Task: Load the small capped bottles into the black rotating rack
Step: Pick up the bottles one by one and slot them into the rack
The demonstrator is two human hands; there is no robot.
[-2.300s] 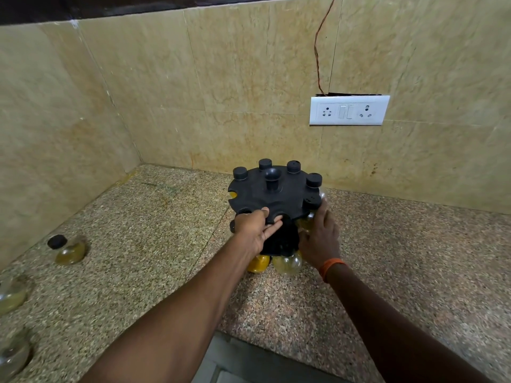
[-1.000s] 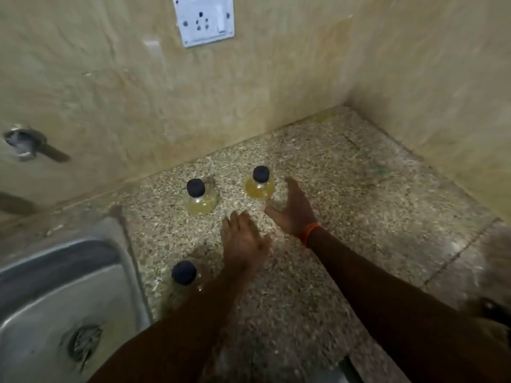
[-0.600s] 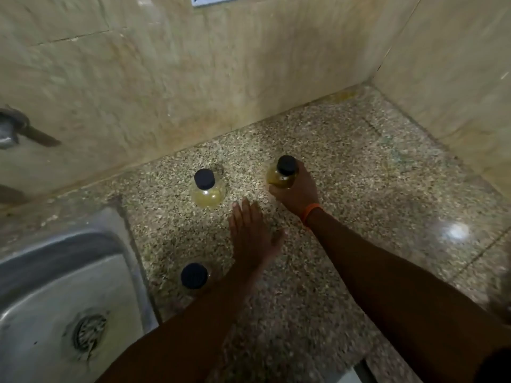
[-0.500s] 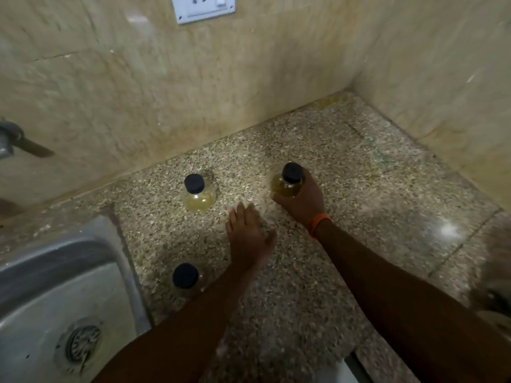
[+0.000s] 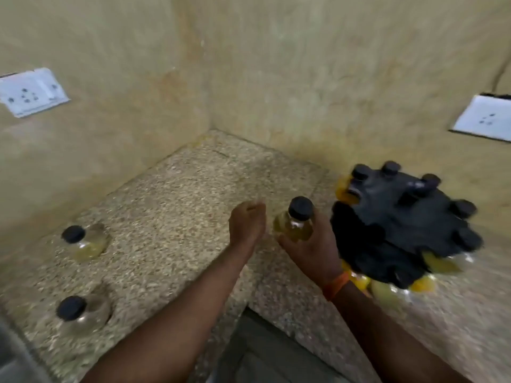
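Right hand (image 5: 312, 252) grips bottle (image 5: 294, 225) round its belly, cap up, just left of rack (image 5: 401, 225). Left hand (image 5: 246, 222) close beside it, fingers loosely curled, apparently empty; view blurred. Far bottle (image 5: 83, 241) and near bottle (image 5: 80, 313) stand on counter (image 5: 179, 203), well left.

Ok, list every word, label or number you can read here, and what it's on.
No text can be read anywhere.
No label shows on the held bottle or the counter bottles.
The rack is blurred and shows no marking.
The socket plates show only holes and switches.
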